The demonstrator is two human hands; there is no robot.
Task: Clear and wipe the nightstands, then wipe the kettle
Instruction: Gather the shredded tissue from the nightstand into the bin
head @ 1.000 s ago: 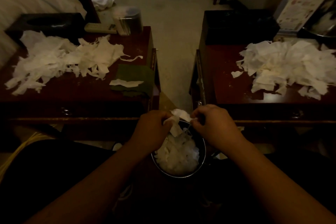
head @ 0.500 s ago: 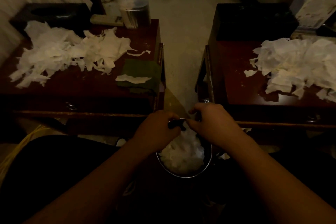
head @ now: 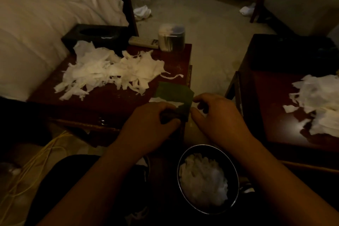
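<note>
Head view looks forward and down, close above both nightstands (head: 110, 101).

The right nightstand (head: 271, 115) and its torn tissue pile (head: 319, 108) are cut off by the right edge. The left hand (head: 146, 126) covers the green cloth's (head: 174, 94) near corner.

A bed (head: 45, 29) is standing at left, crumpled white cloths (head: 142, 12) are lying on the carpet (head: 207, 29), and yellow cords (head: 36, 167) are trailing nearby.

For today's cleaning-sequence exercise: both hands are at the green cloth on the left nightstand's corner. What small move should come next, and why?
Probably lift the green cloth off the left nightstand and set it aside. The left hand already grips its near edge, the right hand is beside it, and the torn tissue still needs clearing into the bin before wiping.
</note>
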